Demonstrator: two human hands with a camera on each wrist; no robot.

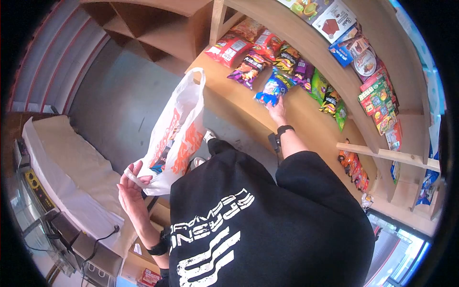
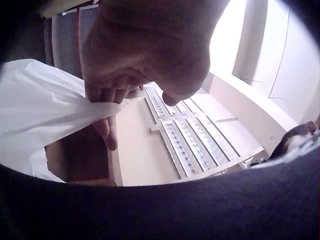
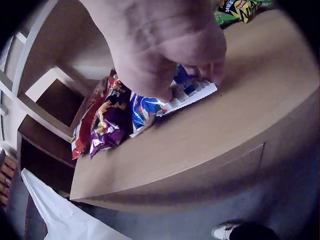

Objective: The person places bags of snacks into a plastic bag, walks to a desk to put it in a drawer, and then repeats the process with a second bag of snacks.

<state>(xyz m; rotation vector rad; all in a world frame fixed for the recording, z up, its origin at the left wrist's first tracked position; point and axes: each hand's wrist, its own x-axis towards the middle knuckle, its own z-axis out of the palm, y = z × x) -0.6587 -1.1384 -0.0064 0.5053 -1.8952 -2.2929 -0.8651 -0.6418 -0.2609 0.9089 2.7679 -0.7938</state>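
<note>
The right hand (image 1: 276,109) pinches the near end of a blue snack bag (image 1: 275,87) on the wooden shelf. In the right wrist view, thumb and fingers of the right hand (image 3: 165,55) close on the silvery edge of the blue bag (image 3: 145,111), beside a purple bag (image 3: 111,122). The left hand (image 1: 133,189) holds one handle of a white plastic bag (image 1: 165,138) with orange print; dark and blue packaging shows inside it. In the left wrist view, the bag's handle (image 2: 107,109) runs between the fingers of the left hand (image 2: 145,50).
Red, purple, black and green snack bags (image 1: 318,86) line the back of the shelf (image 1: 224,86). Boxed snacks (image 1: 377,100) stand on a higher shelf to the right, orange bags (image 1: 354,170) below. A cloth-covered counter (image 1: 71,167) is at left; grey floor (image 1: 114,105) lies between.
</note>
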